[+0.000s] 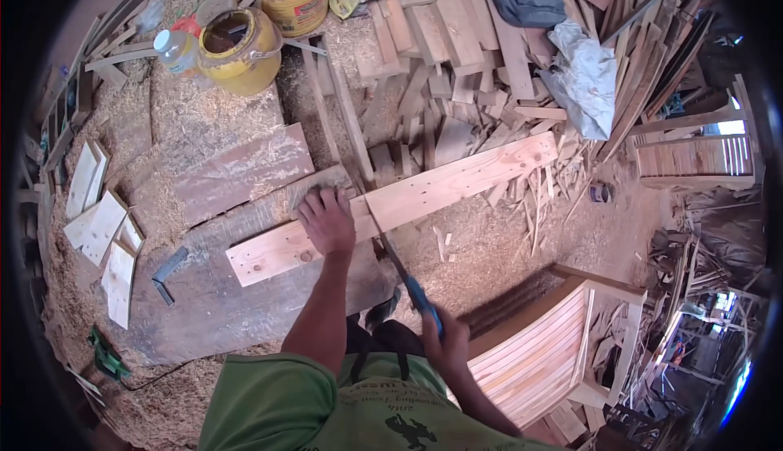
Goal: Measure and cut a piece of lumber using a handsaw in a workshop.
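A long pale wooden board (457, 183) lies slantwise across the work table (196, 320), its right part reaching out past the table's edge. My left hand (326, 220) presses on the board, fingers bent over its far edge. In my right hand (445, 341) is the blue handle of a handsaw (392, 257), fingers wrapped round it. The narrow blade crosses the board just right of my left hand. To the left, a dark metal square (170, 275) rests on the table, apart from both hands.
Short board offcuts (104, 227) lie at left, near a green power tool (106, 356). Yellow buckets (239, 51) and a bottle (174, 50) stand at the back. Scrap wood (481, 92) is heaped beyond the board. A slatted wooden frame (530, 353) stands at lower right.
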Motion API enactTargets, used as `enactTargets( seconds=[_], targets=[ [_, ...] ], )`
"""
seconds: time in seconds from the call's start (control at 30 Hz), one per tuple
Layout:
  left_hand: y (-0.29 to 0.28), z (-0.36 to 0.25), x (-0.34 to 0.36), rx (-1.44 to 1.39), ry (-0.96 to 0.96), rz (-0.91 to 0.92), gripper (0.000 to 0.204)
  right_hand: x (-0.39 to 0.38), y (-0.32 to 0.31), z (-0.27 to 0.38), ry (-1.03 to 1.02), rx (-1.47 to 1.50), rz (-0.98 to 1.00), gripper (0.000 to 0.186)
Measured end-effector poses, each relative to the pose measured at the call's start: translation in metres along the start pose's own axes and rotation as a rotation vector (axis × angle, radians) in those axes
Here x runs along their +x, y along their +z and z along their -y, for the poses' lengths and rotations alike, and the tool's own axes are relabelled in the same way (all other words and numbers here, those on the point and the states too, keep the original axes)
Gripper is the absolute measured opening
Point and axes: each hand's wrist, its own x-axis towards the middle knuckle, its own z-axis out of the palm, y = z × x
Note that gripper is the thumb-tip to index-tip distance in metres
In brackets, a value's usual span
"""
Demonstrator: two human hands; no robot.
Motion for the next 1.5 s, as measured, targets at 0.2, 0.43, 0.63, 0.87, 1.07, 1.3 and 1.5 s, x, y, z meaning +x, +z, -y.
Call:
enactTargets(
  seconds=[0.2,0.43,0.63,0.87,1.07,1.3,1.5],
  targets=[
    [-0.003,-0.001,0.007,0.020,-0.045,0.066,0.028,0.182,0.104,0.021,-0.355,0.039,-0.089,0.045],
    [-0.003,-0.001,0.001,0.007,-0.008,0.018,0.030,-0.041,-0.020,-0.009,-0.218,0.058,-0.055,0.046],
    [0.000,0.001,0.002,0.006,-0.057,0.087,0.031,0.158,0.091,0.014,-0.191,-0.024,-0.008,0.041],
    [-0.007,-0.004,0.001,-0.010,0.001,-0.003,0.029,0.007,0.007,-0.007,-0.160,0.017,-0.037,0.038],
    [-0.002,0.000,0.000,0.010,-0.029,0.056,0.030,0.066,0.044,0.005,-0.063,-0.038,-0.036,0.040],
    [-0.006,-0.002,-0.002,-0.014,-0.017,0.002,0.031,0.099,0.064,-0.006,-0.368,0.080,-0.089,0.042],
    [0.001,0.000,0.000,0.023,-0.024,0.029,0.034,-0.015,-0.006,-0.010,-0.100,-0.034,-0.008,0.046]
  ],
)
